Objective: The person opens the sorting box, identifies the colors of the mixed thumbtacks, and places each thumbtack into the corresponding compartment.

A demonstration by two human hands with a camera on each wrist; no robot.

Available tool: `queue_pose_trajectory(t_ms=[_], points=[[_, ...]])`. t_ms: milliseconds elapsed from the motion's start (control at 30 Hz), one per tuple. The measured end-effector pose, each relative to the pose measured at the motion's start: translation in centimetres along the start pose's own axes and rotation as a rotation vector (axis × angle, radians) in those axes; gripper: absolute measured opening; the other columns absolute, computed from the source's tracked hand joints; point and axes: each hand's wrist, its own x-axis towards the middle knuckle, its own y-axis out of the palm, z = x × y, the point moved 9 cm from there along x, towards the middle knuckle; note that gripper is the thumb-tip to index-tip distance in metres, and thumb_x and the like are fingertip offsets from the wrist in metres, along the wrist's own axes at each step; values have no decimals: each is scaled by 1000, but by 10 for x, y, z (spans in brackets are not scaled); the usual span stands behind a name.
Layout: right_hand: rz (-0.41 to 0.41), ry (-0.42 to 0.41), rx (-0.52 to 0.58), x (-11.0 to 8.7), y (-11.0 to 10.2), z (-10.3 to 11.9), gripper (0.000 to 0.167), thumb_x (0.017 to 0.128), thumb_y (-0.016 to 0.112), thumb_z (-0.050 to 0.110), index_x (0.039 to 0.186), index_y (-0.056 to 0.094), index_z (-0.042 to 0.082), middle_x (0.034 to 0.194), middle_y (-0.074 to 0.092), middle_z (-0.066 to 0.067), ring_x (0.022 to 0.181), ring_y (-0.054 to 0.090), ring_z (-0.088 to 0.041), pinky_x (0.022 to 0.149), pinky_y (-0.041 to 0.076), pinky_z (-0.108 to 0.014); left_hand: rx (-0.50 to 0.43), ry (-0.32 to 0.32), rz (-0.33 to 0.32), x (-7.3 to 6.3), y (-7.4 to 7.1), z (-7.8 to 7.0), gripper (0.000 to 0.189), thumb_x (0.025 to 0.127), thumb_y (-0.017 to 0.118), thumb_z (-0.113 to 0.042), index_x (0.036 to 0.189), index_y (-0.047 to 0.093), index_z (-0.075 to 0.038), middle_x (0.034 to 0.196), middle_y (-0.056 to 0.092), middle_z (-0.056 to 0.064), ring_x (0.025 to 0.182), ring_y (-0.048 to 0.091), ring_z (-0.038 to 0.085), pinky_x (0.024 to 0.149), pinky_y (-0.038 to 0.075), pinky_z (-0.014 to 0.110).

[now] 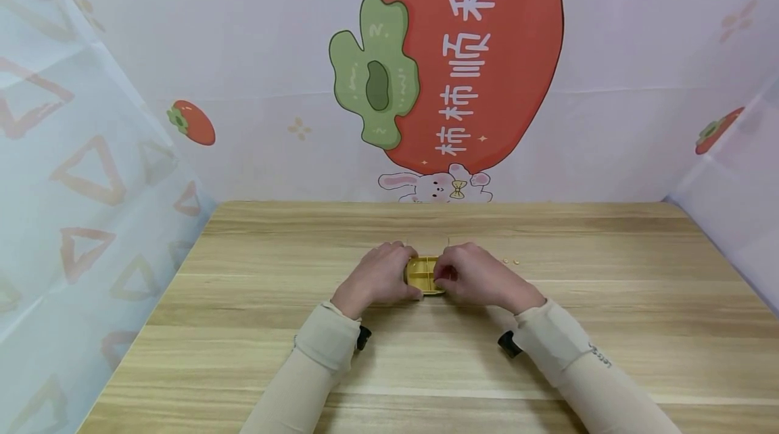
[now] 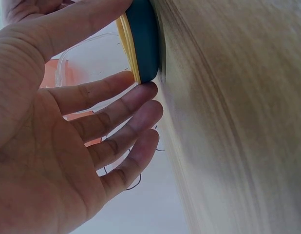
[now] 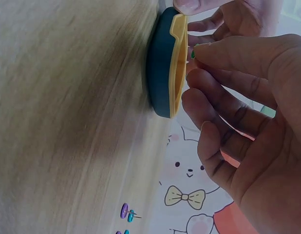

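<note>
A: The small box (image 1: 424, 274) lies on the wooden table (image 1: 426, 366), yellow and divided inside, with a dark blue underside showing in the wrist views. It sits between both hands, about midway across the table.

B: How are the hands set?

A: The left hand (image 1: 377, 278) steadies the box's left end, thumb on the rim; in its wrist view the other fingers (image 2: 116, 126) lie nearly straight beside the blue base, so it looks spread rather than clamped. The right hand (image 1: 477, 277) is over the box's right end, thumb and forefinger pressed together on something tiny and green (image 3: 193, 52) just above the yellow rim. It looks like a pushpin head, but I cannot tell for sure.

B: What might go wrong?

A: The green bit is small, so a loose pinch could drop it outside the compartments. With the left hand only resting against it, I judge a nudge could slide the box.

B: Anything near the box?

A: A few pushpins (image 3: 127, 212) lie loose to its right, easily scattered by a sleeve (image 1: 560, 346).
</note>
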Motion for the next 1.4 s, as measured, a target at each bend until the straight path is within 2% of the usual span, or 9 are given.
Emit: queue_pose_trajectory(t_ms=[867,1133,1267,1400], points=[[1,21,-39,-1,4,-5,10,85,80,6,85,74,15,79,62,10,71,54,-11,68,50,-28,2,0,4,1,0,0,65,77,89,-37,127,66,-5,103,64,4,88,54,19,79,46,34],[-37,41,-26,-8,-8,-10,8,85,77,5,88,76,13,81,64,9,73,57,-12,70,51,-29,5,1,-2,1,0,-1,67,76,90,-37,128,66,-4,104,64,3,90,55,19,82,48,35],[-66,65,-25,-14,-19,-17,9,86,76,5,92,77,11,85,67,8,77,60,-12,74,53,-31,2,2,-4,1,0,-1,67,75,90,-38,128,66,-4,105,65,4,93,57,20,85,49,37],[-90,81,-42,-20,-27,-26,8,86,78,6,90,77,13,82,65,9,75,59,-10,71,53,-30,2,-5,-2,1,0,0,67,76,90,-38,129,66,-4,108,65,5,95,58,20,88,49,38]])
